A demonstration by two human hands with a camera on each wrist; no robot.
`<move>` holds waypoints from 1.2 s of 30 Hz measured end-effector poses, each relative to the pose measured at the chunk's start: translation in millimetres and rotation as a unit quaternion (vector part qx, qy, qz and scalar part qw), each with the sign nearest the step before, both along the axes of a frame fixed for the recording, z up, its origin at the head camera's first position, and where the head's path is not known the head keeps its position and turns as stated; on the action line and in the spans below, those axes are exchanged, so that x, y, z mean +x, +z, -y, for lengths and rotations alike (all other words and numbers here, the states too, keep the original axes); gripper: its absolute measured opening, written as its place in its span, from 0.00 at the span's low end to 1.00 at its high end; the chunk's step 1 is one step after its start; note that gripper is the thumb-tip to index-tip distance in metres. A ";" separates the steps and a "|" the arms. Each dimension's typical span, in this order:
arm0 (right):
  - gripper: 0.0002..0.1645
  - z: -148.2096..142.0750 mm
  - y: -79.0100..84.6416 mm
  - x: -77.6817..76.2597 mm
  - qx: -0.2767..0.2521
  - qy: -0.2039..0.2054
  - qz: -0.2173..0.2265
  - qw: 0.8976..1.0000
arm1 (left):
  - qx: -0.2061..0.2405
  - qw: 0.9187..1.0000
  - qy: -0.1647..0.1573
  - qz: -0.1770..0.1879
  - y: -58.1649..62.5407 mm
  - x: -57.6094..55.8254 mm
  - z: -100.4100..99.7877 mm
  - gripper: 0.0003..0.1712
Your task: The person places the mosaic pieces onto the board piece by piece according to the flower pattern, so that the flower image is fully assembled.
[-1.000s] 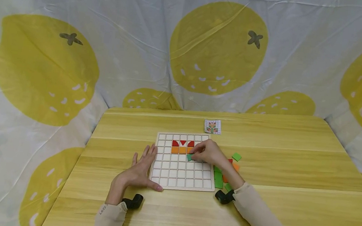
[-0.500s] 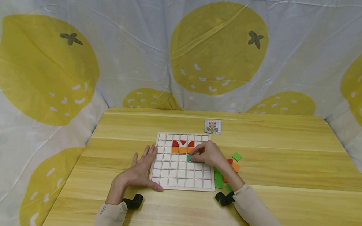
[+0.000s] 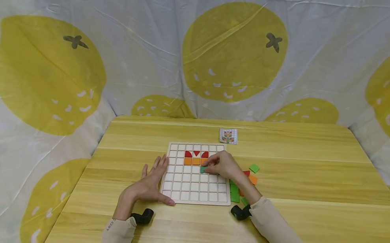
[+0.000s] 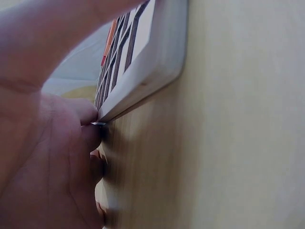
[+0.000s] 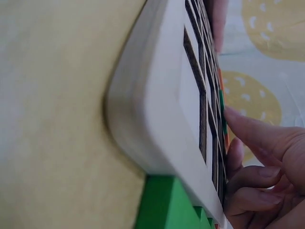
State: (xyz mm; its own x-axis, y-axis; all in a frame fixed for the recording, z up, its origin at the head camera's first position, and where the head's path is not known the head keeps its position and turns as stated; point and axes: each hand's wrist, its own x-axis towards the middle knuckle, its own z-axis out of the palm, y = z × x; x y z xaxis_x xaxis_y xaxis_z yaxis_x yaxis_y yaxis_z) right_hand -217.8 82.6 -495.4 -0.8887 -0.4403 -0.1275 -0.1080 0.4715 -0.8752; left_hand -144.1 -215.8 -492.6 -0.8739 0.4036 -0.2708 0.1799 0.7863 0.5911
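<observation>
A square wooden grid board (image 3: pixel 194 196) lies on the table. My left hand (image 3: pixel 146 186) rests at its left side with fingers spread, the fingertips at the left edge and the thumb at the near left corner. My right hand (image 3: pixel 225 165) pinches a dark green tile (image 3: pixel 202 170) at a cell below the right orange tile. In the right wrist view the thumb touches that dark green tile (image 5: pixel 222 112), low on the board. Orange square tiles (image 3: pixel 196 161) fill part of one row. Above them sit a red triangle (image 3: pixel 196 153) and two red curved pieces (image 3: pixel 188 154).
Loose green tiles (image 3: pixel 234 193), with red and orange ones, lie against the board's right side, partly under the right forearm. One green tile (image 3: pixel 254 168) lies farther off. A small printed pattern card (image 3: pixel 228 136) lies behind the board. A lemon-print cloth (image 3: pixel 234 50) hangs around the table.
The dark green tile has turned slightly and now sits squarer to its cell, with the right fingers still at it. The left hand has kept its place.
</observation>
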 end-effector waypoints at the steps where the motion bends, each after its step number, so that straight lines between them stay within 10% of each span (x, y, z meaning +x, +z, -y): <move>1: 0.05 0.3 -0.1 -0.3 0.001 0.000 0.000 1.000 | 0.001 1.000 0.000 0.000 -0.2 -0.2 0.1 0.87; 18: 0.04 -8.3 5.1 -1.2 -0.008 -0.032 0.011 0.999 | 0.000 1.000 -0.004 0.004 0.9 -1.1 -0.9 0.87; 36: 0.13 -98.7 9.1 2.5 -0.023 -0.042 0.032 0.998 | 0.002 1.000 0.000 0.000 0.7 -0.7 -0.8 0.88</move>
